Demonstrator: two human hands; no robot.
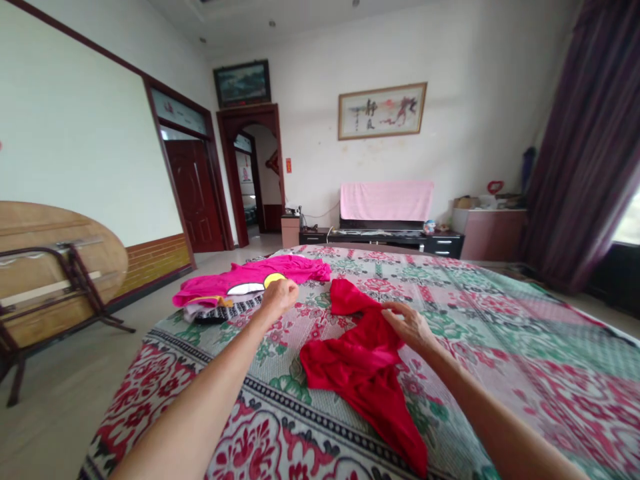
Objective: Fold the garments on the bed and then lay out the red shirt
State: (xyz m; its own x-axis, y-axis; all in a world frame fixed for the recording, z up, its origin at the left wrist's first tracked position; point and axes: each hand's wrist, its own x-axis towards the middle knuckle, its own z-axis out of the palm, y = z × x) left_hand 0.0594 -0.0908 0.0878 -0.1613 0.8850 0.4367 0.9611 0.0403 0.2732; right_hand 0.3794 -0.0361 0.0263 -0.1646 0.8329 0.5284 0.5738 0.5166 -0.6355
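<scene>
A crumpled red garment [367, 353] lies on a flower-patterned bed cover [280, 407], its lower end trailing toward me. My right hand [407, 325] is closed at its right upper edge, thumb and fingers pinching the red cloth. To the left, my left hand [281, 297] is curled into a fist in front of a bright pink garment [245, 273] with a yellow and white print. What that fist holds, if anything, is hidden. Under the pink garment lie a black-and-white patterned cloth [240, 308] and some pale and orange fabric.
A folded round wooden table [55, 247] leans at the left wall. Beyond the bed stands a low black cabinet [445, 245], with a pink cloth [387, 201] draped over a dark object on it. A purple curtain [575, 147] hangs at the right.
</scene>
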